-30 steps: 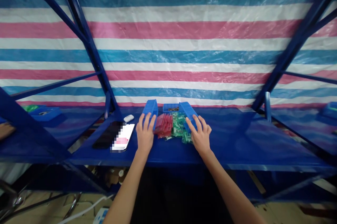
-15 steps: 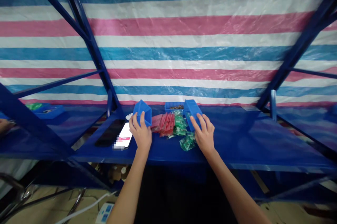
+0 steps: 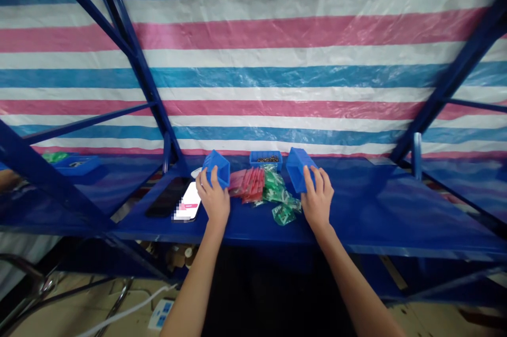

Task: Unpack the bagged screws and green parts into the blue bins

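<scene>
Nearest on the blue table (image 3: 356,221), the left hand (image 3: 214,199) has its fingers wrapped around a tipped blue bin (image 3: 217,168), right of a phone (image 3: 188,206). The right hand (image 3: 317,200) clasps another tipped blue bin (image 3: 298,168). Between them lie red packets (image 3: 247,185) and green packets (image 3: 279,197), with a third bin (image 3: 265,159) farther back.

A second ago both hands pressed two blue bins against the piled packets between them. Now the left hand (image 3: 214,197) has drawn its bin (image 3: 216,168) away to its own side and tipped it, open mouth showing. The right hand (image 3: 317,199) has pulled its bin (image 3: 298,168) outward too. The green packets (image 3: 279,197), once hemmed in, have spread toward the right hand.
</scene>
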`<state>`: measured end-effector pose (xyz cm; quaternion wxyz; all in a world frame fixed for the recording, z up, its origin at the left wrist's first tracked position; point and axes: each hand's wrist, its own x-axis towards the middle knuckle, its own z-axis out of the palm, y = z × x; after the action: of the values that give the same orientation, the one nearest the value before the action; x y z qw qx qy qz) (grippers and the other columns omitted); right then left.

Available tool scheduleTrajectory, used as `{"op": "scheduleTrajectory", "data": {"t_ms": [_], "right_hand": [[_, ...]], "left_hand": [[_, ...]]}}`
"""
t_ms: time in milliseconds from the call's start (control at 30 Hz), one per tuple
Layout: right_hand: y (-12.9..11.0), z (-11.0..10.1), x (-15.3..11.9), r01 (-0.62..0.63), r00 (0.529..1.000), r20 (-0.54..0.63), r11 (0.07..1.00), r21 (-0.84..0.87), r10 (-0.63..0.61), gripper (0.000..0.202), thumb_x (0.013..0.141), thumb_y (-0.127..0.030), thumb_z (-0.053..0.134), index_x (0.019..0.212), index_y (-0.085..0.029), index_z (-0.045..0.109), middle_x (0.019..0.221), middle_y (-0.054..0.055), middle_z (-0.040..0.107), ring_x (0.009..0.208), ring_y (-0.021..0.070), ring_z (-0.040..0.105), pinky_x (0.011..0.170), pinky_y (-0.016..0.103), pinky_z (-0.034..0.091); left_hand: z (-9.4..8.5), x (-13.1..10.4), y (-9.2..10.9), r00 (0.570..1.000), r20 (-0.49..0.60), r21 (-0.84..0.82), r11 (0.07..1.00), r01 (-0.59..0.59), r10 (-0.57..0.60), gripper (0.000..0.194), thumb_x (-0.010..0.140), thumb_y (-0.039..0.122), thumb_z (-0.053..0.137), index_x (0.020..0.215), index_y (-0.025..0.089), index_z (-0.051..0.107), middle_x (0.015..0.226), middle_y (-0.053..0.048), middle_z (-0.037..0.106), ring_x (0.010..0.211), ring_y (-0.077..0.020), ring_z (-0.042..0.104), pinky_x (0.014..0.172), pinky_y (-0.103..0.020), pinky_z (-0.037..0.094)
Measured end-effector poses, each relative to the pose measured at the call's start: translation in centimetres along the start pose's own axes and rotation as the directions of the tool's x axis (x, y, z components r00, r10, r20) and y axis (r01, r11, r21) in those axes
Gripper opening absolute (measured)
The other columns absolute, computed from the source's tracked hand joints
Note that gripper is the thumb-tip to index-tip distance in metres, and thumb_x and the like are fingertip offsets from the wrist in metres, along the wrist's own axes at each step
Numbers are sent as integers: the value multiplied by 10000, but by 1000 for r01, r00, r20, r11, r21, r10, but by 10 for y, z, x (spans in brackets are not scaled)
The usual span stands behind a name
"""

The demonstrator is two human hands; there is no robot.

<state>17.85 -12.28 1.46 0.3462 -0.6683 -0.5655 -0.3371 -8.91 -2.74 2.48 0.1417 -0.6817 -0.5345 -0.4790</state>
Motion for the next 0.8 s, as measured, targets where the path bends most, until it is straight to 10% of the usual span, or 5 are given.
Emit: {"op": "scheduleTrajectory", "data": {"t_ms": [600, 800], "right_hand": [[28, 32, -15, -598, 801, 45, 801, 9, 597, 909, 793, -586, 572, 1490, -109, 233, 1286, 304, 437, 1156, 459, 425, 839, 644, 346], [7, -27, -13, -508, 846, -118, 853, 117, 520, 690, 866, -490, 551, 1444, -157, 372, 1452, 255, 325, 1319, 450, 319, 948, 643, 334]], "left_hand": [[23, -1, -8, 960, 120, 288, 934, 212, -255, 752, 873, 424, 537, 1448, 18, 272, 1381, -335, 395, 1349, -439, 301, 1007, -592, 317], [16, -4, -3, 967, 76, 246, 945, 217, -242, 675, 900, 395, 471, 1433, 15, 308, 1428, -314, 373, 1415, -419, 178, 1027, -601, 290]]}}
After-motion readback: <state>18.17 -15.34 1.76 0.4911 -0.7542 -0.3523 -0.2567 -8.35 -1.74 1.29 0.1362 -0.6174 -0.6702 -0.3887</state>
